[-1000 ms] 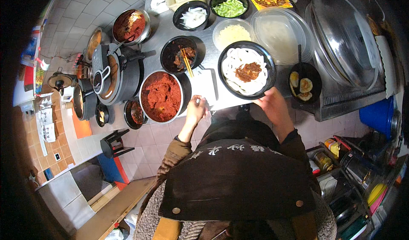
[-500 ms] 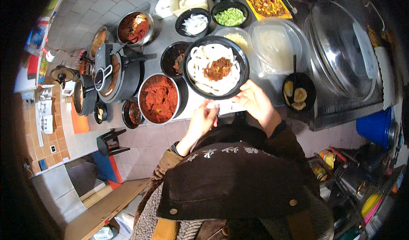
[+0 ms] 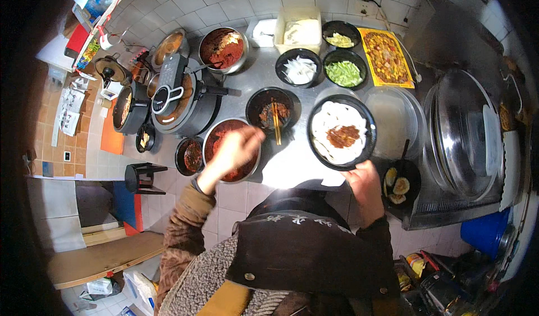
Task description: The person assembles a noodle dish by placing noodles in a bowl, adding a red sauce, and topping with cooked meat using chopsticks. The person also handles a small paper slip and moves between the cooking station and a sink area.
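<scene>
My right hand point(image 3: 364, 184) is closed on the near rim of a black bowl point(image 3: 370, 145). Thick white noodle-like strips point(image 3: 328, 123) fill it, with a brown-red sauce point(image 3: 343, 137) heaped on top. My left hand point(image 3: 234, 150), slightly blurred, hangs with loosely stretched fingers over a steel bowl of red paste point(image 3: 224, 128), partly covering it. Nothing shows in that hand. Just beyond its fingertips, chopsticks point(image 3: 276, 124) stand in another black bowl point(image 3: 257, 104) with some reddish sauce at the bottom.
Bowls of white slices point(image 3: 299, 69) and chopped green vegetable point(image 3: 343, 74) stand at the back. A black cooker point(image 3: 188, 111) is on the left. To the right are a clear plastic lid point(image 3: 390, 117), a black bowl with egg-like halves point(image 3: 401, 187) and a large steel lid point(image 3: 466, 131).
My left hand has let go of the noodle bowl and moved left over the red paste. My right hand keeps holding the bowl, now further right. The view has shifted.
</scene>
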Available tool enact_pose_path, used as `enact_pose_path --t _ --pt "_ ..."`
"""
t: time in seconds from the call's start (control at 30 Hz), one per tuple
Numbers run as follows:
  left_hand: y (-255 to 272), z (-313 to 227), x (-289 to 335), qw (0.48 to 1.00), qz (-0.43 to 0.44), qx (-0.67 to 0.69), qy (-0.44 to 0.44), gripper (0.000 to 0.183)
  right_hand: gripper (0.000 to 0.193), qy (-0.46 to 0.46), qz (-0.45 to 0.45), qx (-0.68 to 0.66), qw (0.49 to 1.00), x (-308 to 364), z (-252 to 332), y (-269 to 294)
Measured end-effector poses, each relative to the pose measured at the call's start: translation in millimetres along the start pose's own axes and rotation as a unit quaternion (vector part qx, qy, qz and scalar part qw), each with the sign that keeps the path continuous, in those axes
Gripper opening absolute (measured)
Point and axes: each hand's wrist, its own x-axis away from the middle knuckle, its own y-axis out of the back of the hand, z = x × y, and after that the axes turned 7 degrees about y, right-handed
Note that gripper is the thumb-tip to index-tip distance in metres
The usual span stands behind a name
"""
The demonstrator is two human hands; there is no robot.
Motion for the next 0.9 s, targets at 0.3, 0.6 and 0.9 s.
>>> enact_pose_path --t 0.3,0.6,0.9 --pt "171 159 -208 0.811 -0.244 -0.532 -0.010 0.013 0.051 0.101 -0.172 0.061 0.978 -27 9 -43" --pt "178 166 -264 0.865 -0.053 -0.492 0.081 0.019 0.055 0.053 -0.173 0.050 0.982 -70 2 -72" --pt "170 144 -232 0.923 -0.108 -0.361 0.080 0.021 0.058 -0.012 -0.123 0.056 0.991 -112 7 -70"
